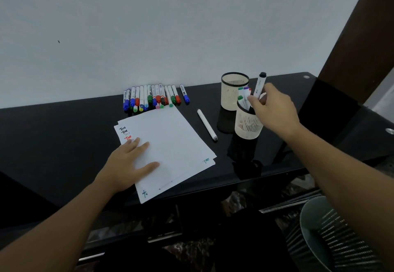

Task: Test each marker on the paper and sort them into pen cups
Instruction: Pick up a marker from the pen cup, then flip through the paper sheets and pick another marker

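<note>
A stack of white paper (pixel 170 139) lies on the black desk, with "Test" written several times in black and red near its top left corner. My left hand (pixel 128 161) rests flat on the paper, fingers straight. My right hand (pixel 275 109) grips a white marker with a black cap (pixel 260 84), held upright over the near cream pen cup (pixel 248 125), which holds several markers. The far cream pen cup (pixel 233 92) stands behind it. A row of several capped markers (pixel 153 98) lies along the wall. One white marker (pixel 206 124) lies alone right of the paper.
The black desk (pixel 64 135) meets a pale wall at the back. A brown wooden post (pixel 358 37) rises at the right. Below the desk's right front stands a mesh wastebasket (pixel 332 237).
</note>
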A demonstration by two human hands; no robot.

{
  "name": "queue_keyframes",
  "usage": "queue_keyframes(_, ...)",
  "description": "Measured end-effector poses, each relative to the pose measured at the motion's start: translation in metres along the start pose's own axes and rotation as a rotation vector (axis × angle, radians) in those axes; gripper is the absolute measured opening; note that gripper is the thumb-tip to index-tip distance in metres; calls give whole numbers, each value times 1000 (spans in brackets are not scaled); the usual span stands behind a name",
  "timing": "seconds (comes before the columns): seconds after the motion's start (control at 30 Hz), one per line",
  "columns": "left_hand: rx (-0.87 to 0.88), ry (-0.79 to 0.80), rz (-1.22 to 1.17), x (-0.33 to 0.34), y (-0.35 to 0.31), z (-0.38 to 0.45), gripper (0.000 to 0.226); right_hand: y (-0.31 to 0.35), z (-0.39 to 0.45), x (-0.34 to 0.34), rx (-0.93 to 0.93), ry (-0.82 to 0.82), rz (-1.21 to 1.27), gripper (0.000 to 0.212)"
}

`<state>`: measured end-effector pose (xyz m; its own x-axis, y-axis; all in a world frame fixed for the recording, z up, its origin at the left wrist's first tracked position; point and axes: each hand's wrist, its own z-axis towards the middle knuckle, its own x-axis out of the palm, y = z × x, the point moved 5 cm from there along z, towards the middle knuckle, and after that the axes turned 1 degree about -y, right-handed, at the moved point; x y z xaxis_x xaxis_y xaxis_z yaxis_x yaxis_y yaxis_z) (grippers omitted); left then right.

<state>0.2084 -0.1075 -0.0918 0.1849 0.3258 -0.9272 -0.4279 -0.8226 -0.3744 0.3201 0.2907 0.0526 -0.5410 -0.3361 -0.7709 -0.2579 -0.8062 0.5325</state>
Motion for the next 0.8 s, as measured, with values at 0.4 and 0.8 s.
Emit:
queue_keyframes(0.4, -9, 8, -41, -2, -4, -2, 107, 22, -2, 7, -104, -91, 119, 20)
queue_keyframes(0.8, -128, -138, -115, -31, 13, 18, 80, 100, 2, 103, -392, 145, 81, 12)
